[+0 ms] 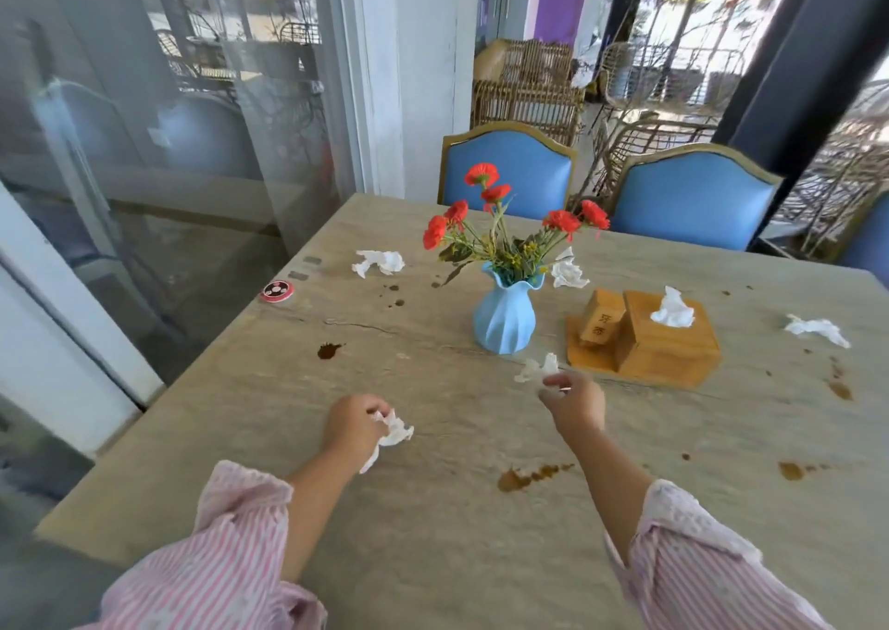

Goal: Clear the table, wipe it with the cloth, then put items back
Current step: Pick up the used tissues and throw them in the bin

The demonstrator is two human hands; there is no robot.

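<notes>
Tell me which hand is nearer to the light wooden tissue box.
Right. The right hand pinches a small white tissue close in front of the light wooden tissue box. The left hand, gripping a crumpled tissue, is farther away, left of the blue ribbed vase.

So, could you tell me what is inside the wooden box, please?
A white tissue pokes out of the top; the box walls hide whatever else is inside.
</notes>
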